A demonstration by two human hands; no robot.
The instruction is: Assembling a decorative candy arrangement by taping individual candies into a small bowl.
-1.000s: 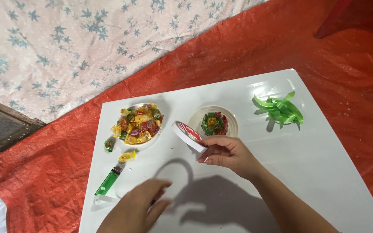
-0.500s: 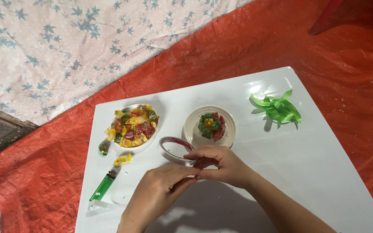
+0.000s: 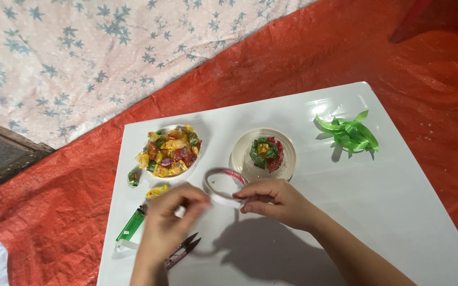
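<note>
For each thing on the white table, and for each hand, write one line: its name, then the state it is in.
Tape roll: lifted, held between both hands.
Left hand: pinching the tape's free end.
Right hand: grip closed on the roll.
Candy bowl: full of wrapped sweets.
Clear dish: holds a small cluster of wrappers.
Green ribbon: loose, in a curled heap.
Green lighter: lying flat.
Thread snips: lying flat, untouched.

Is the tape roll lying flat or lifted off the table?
Lifted: both hands, left hand and right hand, hold the tape roll tilted above the white table.
</note>
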